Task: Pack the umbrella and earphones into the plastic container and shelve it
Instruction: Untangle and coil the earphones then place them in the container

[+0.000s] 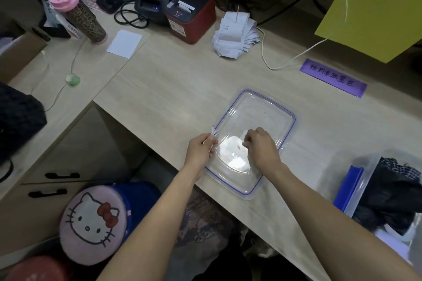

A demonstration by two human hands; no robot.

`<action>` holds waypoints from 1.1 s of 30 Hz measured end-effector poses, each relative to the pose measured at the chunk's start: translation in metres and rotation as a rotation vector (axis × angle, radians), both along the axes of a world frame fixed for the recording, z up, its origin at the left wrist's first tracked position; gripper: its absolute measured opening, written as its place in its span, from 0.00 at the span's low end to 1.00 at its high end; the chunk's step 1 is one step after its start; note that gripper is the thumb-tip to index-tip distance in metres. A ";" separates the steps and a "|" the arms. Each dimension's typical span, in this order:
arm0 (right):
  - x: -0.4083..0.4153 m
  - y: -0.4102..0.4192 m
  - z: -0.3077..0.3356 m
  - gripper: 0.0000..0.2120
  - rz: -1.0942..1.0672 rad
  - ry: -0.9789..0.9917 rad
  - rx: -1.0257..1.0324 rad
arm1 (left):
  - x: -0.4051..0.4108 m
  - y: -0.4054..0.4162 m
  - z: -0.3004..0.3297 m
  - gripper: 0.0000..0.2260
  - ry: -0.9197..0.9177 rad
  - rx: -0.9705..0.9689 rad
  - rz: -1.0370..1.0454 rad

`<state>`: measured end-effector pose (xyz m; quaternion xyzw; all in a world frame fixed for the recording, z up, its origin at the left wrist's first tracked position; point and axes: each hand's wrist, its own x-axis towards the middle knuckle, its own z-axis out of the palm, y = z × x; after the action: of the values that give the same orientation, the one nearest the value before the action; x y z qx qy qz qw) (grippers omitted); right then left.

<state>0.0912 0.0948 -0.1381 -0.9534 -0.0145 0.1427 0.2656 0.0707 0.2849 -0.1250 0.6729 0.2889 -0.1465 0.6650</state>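
I'm bundling the earphones (214,133): left hand (201,149) pinches the cord, right hand (262,147) curled, grip unclear; next, into the container (363,180).

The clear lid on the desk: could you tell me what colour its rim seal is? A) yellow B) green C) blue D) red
C: a blue line runs round the rim of the lid, which lies flat on the desk under both hands.

Lid (262,107) on desk (171,89); container (365,180) right of it.
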 end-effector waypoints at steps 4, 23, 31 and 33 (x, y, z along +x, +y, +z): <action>0.003 -0.004 0.010 0.05 -0.212 0.096 0.213 | 0.005 -0.005 0.006 0.13 0.010 -0.083 0.023; -0.003 -0.090 0.119 0.03 -0.833 0.054 1.227 | 0.037 -0.130 0.097 0.12 -0.071 -0.535 -0.294; -0.033 -0.123 0.143 0.05 -0.909 -0.038 1.236 | 0.032 -0.178 0.116 0.05 -0.228 -0.443 -0.414; -0.039 -0.126 0.149 0.06 -0.926 -0.071 1.212 | 0.027 -0.189 0.122 0.04 -0.261 -0.436 -0.452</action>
<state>0.0522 -0.0311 0.0109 -0.5538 0.3024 -0.0469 0.7744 0.0981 0.0960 -0.0029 0.5752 0.0066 -0.2613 0.7751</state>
